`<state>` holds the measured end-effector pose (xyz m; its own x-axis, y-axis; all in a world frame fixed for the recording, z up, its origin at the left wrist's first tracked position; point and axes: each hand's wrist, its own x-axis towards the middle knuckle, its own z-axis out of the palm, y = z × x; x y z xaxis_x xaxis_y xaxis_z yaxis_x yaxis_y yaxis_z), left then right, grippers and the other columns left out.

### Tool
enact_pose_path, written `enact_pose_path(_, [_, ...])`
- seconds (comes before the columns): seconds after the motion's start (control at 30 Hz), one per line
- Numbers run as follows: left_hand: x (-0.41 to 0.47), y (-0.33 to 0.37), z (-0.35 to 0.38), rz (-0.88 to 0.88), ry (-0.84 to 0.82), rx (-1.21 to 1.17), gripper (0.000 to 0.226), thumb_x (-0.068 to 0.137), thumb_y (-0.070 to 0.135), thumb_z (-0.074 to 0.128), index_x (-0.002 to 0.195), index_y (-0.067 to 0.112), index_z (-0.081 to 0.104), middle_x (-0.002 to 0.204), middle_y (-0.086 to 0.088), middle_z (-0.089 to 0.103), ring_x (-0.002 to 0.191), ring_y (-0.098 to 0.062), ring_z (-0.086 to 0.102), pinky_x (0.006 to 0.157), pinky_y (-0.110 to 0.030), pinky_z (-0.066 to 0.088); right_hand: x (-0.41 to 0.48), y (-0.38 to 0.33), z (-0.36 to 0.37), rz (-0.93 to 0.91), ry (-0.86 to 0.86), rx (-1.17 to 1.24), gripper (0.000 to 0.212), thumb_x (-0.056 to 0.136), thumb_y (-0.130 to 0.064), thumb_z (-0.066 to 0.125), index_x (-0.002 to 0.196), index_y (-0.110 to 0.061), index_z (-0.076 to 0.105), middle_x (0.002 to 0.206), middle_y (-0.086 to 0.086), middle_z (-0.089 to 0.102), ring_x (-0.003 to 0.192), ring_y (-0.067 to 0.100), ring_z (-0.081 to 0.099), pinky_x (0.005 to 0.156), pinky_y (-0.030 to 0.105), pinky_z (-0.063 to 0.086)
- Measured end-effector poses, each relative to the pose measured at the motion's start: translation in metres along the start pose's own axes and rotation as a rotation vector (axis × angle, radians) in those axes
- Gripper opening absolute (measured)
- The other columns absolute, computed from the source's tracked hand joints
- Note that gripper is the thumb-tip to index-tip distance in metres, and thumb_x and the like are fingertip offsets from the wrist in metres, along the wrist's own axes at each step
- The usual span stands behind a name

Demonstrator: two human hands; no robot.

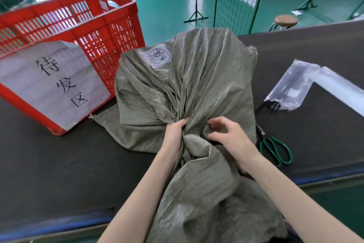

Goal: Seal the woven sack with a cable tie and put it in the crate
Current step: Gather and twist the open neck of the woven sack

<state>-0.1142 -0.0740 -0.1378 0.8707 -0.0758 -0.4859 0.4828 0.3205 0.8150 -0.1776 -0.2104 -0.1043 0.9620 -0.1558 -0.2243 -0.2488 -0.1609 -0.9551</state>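
The head view looks down on a dark table (59, 164) where a grey-green woven sack (197, 85) lies bulging at the middle, its gathered neck pinched toward the near edge and its loose mouth spilling over that edge. The left hand (175, 132) is closed around the bunched neck; the right hand (230, 134) rests on the fabric just beside it, fingers curled and partly open, pinching at the folds. A red crate (82, 26) stands at the left, touching the sack; a white paper sign (51, 83) hangs on its front. Right of the sack lie green-handled scissors (275, 148) and a clear plastic bag (291, 85) holding dark cable ties (272, 105).
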Motion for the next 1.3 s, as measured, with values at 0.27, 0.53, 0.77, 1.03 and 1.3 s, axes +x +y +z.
enact_pose_path(0.27, [-0.004, -0.009, -0.002, -0.192, -0.167, -0.015, 0.041, 0.1, 0.024, 0.034, 0.083, 0.005, 0.066, 0.073, -0.012, 0.071, 0.065, -0.019, 0.069, 0.063, -0.024, 0.056, -0.014, -0.014, 0.029, -0.129, -0.072, -0.041, 0.03, 0.073, -0.002, 0.068, 0.086, -0.028, 0.067, 0.121, 0.005, 0.046, 0.101, 0.018, 0.06, 0.095, 0.024, 0.046])
enact_pose_path(0.53, [-0.008, 0.001, -0.003, -0.209, -0.247, -0.034, 0.034, 0.094, 0.023, 0.049, 0.069, 0.006, 0.066, 0.06, -0.009, 0.066, 0.05, -0.018, 0.065, 0.049, -0.022, 0.054, -0.028, 0.002, 0.045, -0.184, 0.018, 0.029, 0.033, 0.069, 0.001, 0.069, 0.089, -0.02, 0.053, 0.114, 0.005, 0.049, 0.103, 0.011, 0.062, 0.095, 0.021, 0.047])
enact_pose_path(0.77, [-0.01, -0.004, 0.009, 0.033, -0.119, 0.027, 0.013, 0.087, -0.008, 0.055, 0.093, 0.0, 0.063, 0.063, -0.005, 0.07, 0.05, -0.016, 0.068, 0.046, -0.026, 0.056, -0.031, 0.004, 0.043, -0.195, 0.139, 0.055, 0.049, 0.072, 0.0, 0.073, 0.095, -0.032, 0.044, 0.107, -0.006, 0.041, 0.09, -0.002, 0.059, 0.078, 0.015, 0.051])
enact_pose_path(1.03, [-0.006, -0.004, 0.013, 0.084, -0.058, -0.003, 0.036, 0.088, 0.0, 0.06, 0.123, -0.001, 0.059, 0.123, -0.023, 0.063, 0.113, -0.037, 0.061, 0.102, -0.055, 0.046, -0.027, 0.019, 0.008, 0.007, 0.317, -0.119, 0.058, 0.072, -0.02, 0.079, 0.12, -0.022, 0.045, 0.123, 0.002, 0.038, 0.117, 0.019, 0.042, 0.104, 0.034, 0.036])
enact_pose_path(1.3, [-0.021, 0.0, 0.017, 0.012, -0.086, -0.019, 0.024, 0.091, -0.004, 0.049, 0.113, -0.003, 0.06, 0.065, -0.003, 0.072, 0.051, -0.01, 0.069, 0.046, -0.021, 0.054, -0.018, 0.016, 0.008, 0.236, 0.022, 0.384, 0.023, 0.084, 0.004, 0.06, 0.106, 0.003, 0.062, 0.094, 0.011, 0.071, 0.076, 0.014, 0.066, 0.065, 0.021, 0.052])
